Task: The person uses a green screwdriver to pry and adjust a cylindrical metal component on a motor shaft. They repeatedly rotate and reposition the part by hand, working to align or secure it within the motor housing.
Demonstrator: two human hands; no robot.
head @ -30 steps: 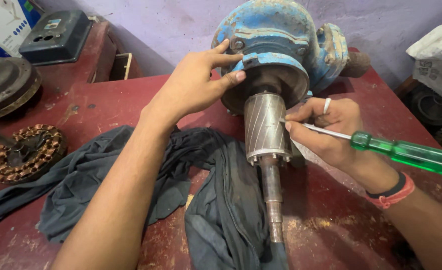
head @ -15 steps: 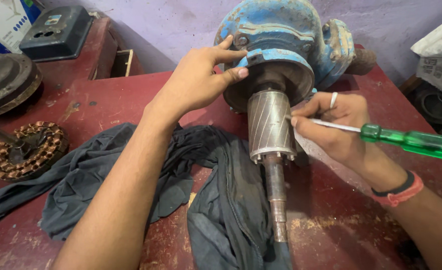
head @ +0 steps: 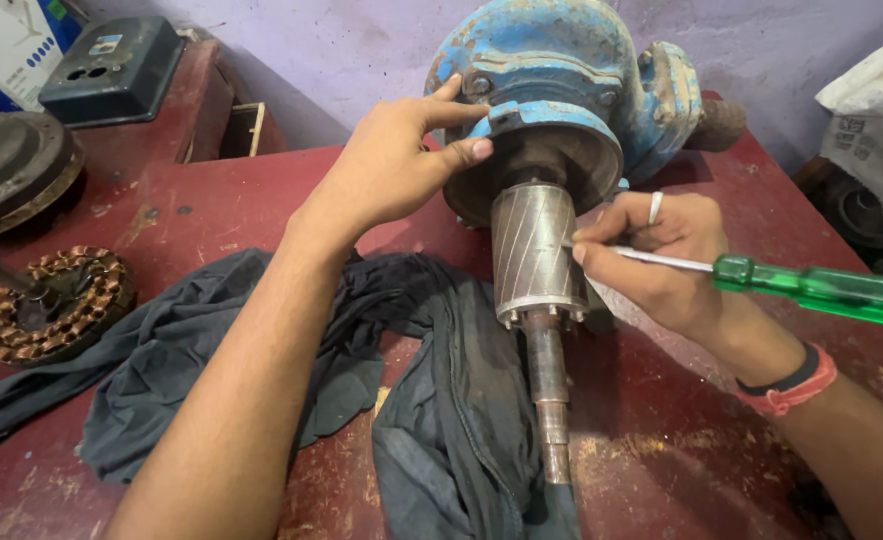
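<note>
Bare forearms, silver ring (head: 655,207), seemingly red-black wristband (head: 791,385)

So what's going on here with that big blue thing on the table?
A person is working on a worn blue pump housing lying on a red table, its grooved metal rotor and shaft sticking out toward them. Their left hand rests on the housing's rim, while the right hand holds a green-handled screwdriver with its tip beside the rotor. A dark cloth lies underneath.
</note>
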